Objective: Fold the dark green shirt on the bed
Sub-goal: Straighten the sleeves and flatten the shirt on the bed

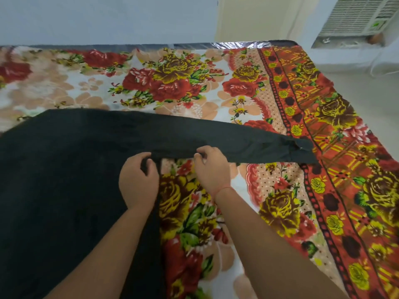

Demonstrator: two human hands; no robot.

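The dark green shirt [64,180] lies spread over the left half of the bed, its body filling the lower left of the view. One long sleeve [248,145] stretches out flat to the right, its cuff near the red border of the blanket. My left hand [138,182] grips the fabric at the armpit, where the sleeve joins the body. My right hand [211,167] pinches the lower edge of the sleeve just to the right of it. Both hands are close together, fingers curled on the cloth.
The bed is covered by a floral blanket [172,83] with a red and yellow border [336,173] along the right side. Beyond the bed's right edge is pale floor [367,89]. A white window air conditioner [358,16] sits at the top right, against the wall.
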